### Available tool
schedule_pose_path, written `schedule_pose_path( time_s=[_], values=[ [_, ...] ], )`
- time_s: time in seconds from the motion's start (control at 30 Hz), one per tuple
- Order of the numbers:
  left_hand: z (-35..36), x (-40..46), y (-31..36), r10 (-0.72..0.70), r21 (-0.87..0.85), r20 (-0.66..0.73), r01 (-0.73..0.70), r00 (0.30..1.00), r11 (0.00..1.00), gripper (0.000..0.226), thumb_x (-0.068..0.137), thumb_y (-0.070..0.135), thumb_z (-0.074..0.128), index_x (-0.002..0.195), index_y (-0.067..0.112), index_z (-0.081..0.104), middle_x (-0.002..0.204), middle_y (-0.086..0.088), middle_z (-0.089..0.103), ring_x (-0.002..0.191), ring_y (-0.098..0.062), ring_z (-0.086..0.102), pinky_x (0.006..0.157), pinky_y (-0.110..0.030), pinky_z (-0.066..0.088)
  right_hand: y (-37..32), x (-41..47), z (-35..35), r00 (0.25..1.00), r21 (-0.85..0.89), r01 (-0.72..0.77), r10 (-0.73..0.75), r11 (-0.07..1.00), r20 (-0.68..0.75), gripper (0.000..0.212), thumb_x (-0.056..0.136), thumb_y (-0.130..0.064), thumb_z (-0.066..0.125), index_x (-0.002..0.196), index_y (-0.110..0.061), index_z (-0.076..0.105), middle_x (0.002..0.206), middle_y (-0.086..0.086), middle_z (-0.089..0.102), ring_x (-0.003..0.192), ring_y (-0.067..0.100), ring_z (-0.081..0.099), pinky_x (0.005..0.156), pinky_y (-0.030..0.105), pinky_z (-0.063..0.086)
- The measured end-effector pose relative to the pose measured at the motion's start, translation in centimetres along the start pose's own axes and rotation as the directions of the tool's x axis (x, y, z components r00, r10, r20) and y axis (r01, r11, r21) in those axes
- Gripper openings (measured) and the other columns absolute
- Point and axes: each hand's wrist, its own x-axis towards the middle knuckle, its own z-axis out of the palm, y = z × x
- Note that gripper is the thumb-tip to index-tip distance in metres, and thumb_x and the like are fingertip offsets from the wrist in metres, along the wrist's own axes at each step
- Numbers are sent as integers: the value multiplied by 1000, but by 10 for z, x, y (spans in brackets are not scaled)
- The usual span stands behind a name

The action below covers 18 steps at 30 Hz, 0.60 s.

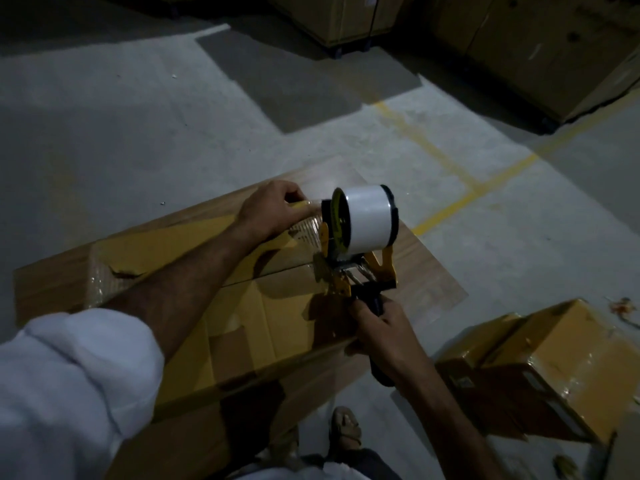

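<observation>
A white sleeve (69,393) fills the lower left corner, and its bare forearm crosses a large flat brown cardboard box (242,327) that lies on the grey concrete floor (138,116). The box's near flaps meet at a seam across its top, and its left end is wrapped in crinkled film. Left of the box and beyond its far edge the floor is open. The left hand (273,207) hovers above the far edge of the box, fingers and thumb pinched together on a clear strip of tape (308,230) drawn off the roll just to its right. That wide white tape roll (369,216) sits on a yellow and black tape dispenser (360,271), held upright above the box's right end, near the seam. Below it the right hand (384,327) is wrapped around the dispenser's black handle, over the box's near right edge. A sandalled foot (346,431) stands on the floor by the near edge. Further right, a smaller taped cardboard box (554,358) lies apart from the large one, with a strip of floor between them. Painted yellow floor lines (450,206) cross behind, and stacked brown cartons (519,46) close off the far right.
</observation>
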Motion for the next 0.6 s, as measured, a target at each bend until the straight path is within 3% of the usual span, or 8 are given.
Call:
schedule_pose_path(
  time_s=[0.07, 0.13, 0.2, 0.27, 0.33, 0.4, 0.53, 0.6],
  values=[
    [2, -3, 3, 30, 32, -51, -29, 998, 999, 47, 76, 78, 67, 97, 37, 74, 101, 17, 73, 93, -3, 67, 77, -37, 58, 11, -11, 1, 1000, -2, -21, 21, 1000, -10, 20, 108, -24, 51, 103, -28, 70, 99, -2, 77, 84, 20, 72, 74, 41, 64],
    [7, -8, 6, 129, 74, -70, -124, 989, 990, 37, 90, 62, 68, 115, 36, 74, 128, 9, 70, 118, -14, 64, 95, -43, 55, 19, -15, 4, 999, -25, -17, 16, 1000, -48, 23, 108, -23, 50, 101, -32, 71, 100, -3, 77, 84, 16, 73, 74, 34, 61],
    [9, -21, 7, 299, 122, 79, -307, 951, 944, 35, 103, 41, 60, 135, 29, 66, 157, 3, 49, 146, -21, 43, 116, -52, 39, 22, -10, 4, 996, -59, -13, 8, 998, -92, 21, 106, -22, 51, 100, -28, 70, 94, 2, 76, 82, 22, 71, 73, 37, 57],
    [9, -45, 2, 403, 122, 274, -447, 873, 886, 44, 109, 36, 46, 152, 29, 49, 169, 4, 29, 157, -20, 22, 125, -53, 24, 21, -4, 4, 995, -41, -2, -2, 999, -101, 18, 105, -24, 53, 101, -19, 70, 89, 10, 74, 81, 36, 67, 69, 40, 52],
    [5, -71, -3, 398, 104, 358, -460, 845, 882, 57, 108, 53, 34, 162, 39, 25, 173, 8, 13, 160, -15, 6, 129, -51, 14, 16, 1, 4, 995, -13, 27, -28, 1000, -99, 24, 98, -35, 53, 100, -18, 71, 85, 10, 72, 78, 38, 64, 66, 38, 49],
    [-2, -89, -3, 396, 109, 383, -466, 835, 878, 78, 99, 76, 34, 164, 43, 6, 174, 9, 0, 160, -14, -4, 129, -51, 9, 9, 7, 5, 994, -34, 81, -83, 996, -69, 24, 91, -38, 50, 92, -29, 73, 79, 0, 71, 71, 24, 63, 64, 33, 49],
    [-10, -96, 4, 436, 286, 451, -589, 779, 756, 134, 73, 100, 45, 163, 23, -16, 171, 3, -22, 158, -14, -20, 128, -51, -7, 2, 20, 1, 990, -139, 136, -139, 981, -9, 22, 103, -30, 52, 95, -16, 67, 76, 0, 67, 64, 12, 59, 61, 41, 52],
    [-5, -98, 8, 413, 344, 456, -584, 789, 735, 140, 68, 104, 42, 162, 20, -21, 170, 1, -26, 157, -15, -24, 127, -54, -8, 4, 23, -1, 994, -125, 112, -110, 986, 29, 19, 107, -22, 50, 94, -19, 63, 67, -17, 65, 59, 0, 58, 57, 25, 51]
  ],
)
